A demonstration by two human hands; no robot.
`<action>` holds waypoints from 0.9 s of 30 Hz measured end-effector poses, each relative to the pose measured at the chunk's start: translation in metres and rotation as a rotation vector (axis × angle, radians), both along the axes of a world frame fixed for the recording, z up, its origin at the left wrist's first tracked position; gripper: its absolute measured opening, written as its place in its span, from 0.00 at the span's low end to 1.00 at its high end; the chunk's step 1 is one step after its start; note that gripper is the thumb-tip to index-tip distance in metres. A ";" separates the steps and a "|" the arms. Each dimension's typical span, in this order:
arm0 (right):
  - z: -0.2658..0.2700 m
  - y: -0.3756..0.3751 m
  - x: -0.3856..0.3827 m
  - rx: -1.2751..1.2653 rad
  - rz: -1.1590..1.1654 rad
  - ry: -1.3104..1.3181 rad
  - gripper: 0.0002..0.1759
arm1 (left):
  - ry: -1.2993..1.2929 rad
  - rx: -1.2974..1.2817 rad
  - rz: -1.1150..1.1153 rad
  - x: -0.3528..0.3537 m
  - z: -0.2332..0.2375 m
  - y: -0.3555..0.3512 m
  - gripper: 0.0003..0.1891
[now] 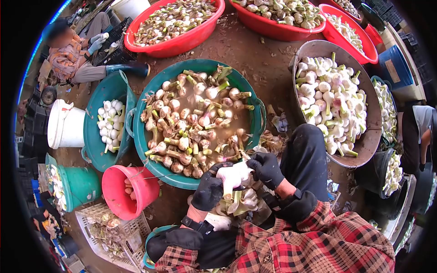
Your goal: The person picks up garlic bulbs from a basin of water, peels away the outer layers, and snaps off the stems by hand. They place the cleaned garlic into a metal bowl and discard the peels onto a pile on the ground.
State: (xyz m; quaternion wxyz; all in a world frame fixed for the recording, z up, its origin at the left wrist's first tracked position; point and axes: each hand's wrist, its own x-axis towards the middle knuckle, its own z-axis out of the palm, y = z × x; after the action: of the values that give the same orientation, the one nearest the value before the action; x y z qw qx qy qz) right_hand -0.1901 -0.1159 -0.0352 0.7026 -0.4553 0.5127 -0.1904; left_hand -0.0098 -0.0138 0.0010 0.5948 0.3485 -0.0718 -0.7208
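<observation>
My left hand, in a black glove, is wrapped round a white garlic bulb whose cut stem points down toward me. Close against the bulb's right end is my right hand, also gloved in black, with its fingers closed. A small pale bit shows at those fingertips; I cannot make out what it is. Beneath both hands, a heap of garlic skins and stems lies at my lap. Just beyond them stands a green tub of muddy water, full of unpeeled garlic bulbs.
On the right a metal basin holds clean white garlic. Red tubs of garlic stand at the back. At left are a smaller green tub, a white bucket, a pink bucket and a white crate. Another person sits far left.
</observation>
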 end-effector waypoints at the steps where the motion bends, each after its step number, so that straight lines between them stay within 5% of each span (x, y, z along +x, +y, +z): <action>1: -0.004 0.003 0.000 -0.341 0.061 0.106 0.09 | -0.093 -0.039 -0.033 0.001 0.000 0.000 0.30; 2: -0.008 0.006 0.000 -0.680 0.118 0.212 0.09 | -0.186 -0.077 -0.069 0.002 -0.001 0.001 0.30; 11: -0.025 0.013 -0.005 -0.702 0.421 0.332 0.09 | -0.131 0.035 -0.129 -0.004 -0.016 0.003 0.26; 13: -0.001 0.005 -0.010 -1.020 0.530 0.414 0.14 | -0.160 0.068 -0.140 -0.002 -0.006 0.001 0.23; 14: 0.012 -0.001 -0.011 -1.118 0.539 0.483 0.26 | -0.182 0.105 -0.152 -0.002 -0.003 0.001 0.21; 18: 0.069 -0.008 -0.004 -0.706 0.557 0.020 0.38 | -0.404 0.095 -0.170 -0.007 -0.030 0.004 0.16; 22: 0.056 0.007 0.005 -0.780 0.532 0.014 0.21 | -0.510 0.051 -0.161 -0.018 -0.029 0.005 0.18; 24: 0.049 0.010 0.002 -0.381 0.385 -0.039 0.15 | -0.383 0.099 -0.199 -0.017 -0.029 0.006 0.22; 27: 0.047 0.002 -0.005 -0.392 0.249 -0.025 0.09 | -0.469 -0.007 -0.222 -0.025 -0.021 0.008 0.26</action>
State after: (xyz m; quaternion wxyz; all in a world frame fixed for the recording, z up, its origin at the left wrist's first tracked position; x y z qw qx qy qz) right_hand -0.1955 -0.1137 0.0118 0.6251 -0.6404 0.3969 -0.2038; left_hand -0.0353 -0.0059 -0.0199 0.4802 0.4939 -0.2483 -0.6810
